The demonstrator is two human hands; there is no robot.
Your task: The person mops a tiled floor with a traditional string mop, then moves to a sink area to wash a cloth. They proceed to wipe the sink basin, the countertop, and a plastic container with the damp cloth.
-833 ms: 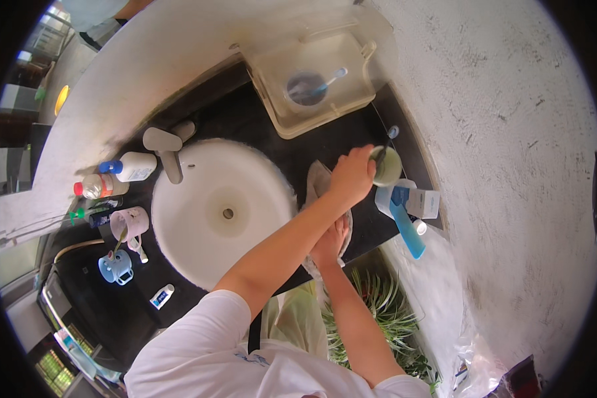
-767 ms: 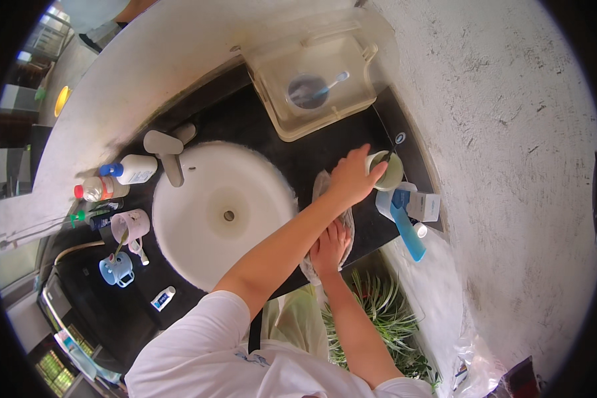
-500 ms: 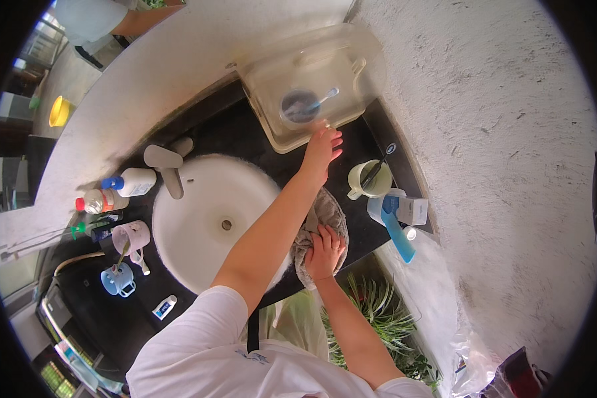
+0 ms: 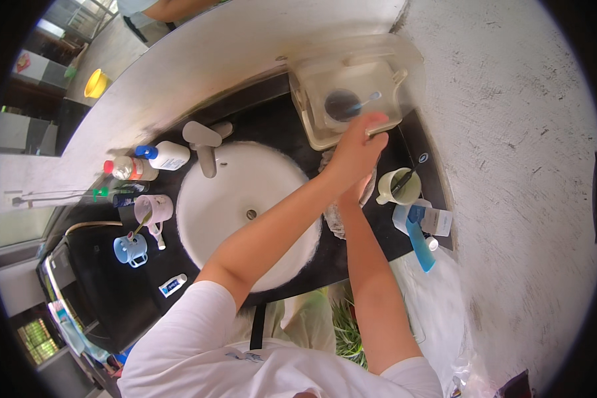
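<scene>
My left hand point(image 4: 361, 144) reaches across my right arm to the near edge of a clear plastic box point(image 4: 316, 140). Its fingers close on that rim. Under my left wrist, my right hand point(image 4: 355, 190) presses on a crumpled grey cloth point(image 4: 335, 222) on the counter, right of the basin. My left forearm hides part of the cloth and most of my right fingers. Inside the box, a blue-and-white brush point(image 4: 366, 103) lies by a dark round shape point(image 4: 341, 105). A pale mug point(image 4: 389, 193) with a black toothbrush point(image 4: 404, 180) stands right of my hands.
The white basin point(image 4: 202, 205) with its faucet point(image 4: 207, 149) is set in the black counter point(image 4: 272, 119). Bottles, a pink mug point(image 4: 154, 211), a blue mug point(image 4: 129, 249) and a small tube point(image 4: 173, 285) stand left. A blue comb point(image 4: 420, 249) and small boxes lie right, near the rough wall point(image 4: 511, 132).
My right hand has slid away from me along the counter with the cloth, to beneath my left wrist. My left hand stays at the box's edge. The whole view has shifted.
</scene>
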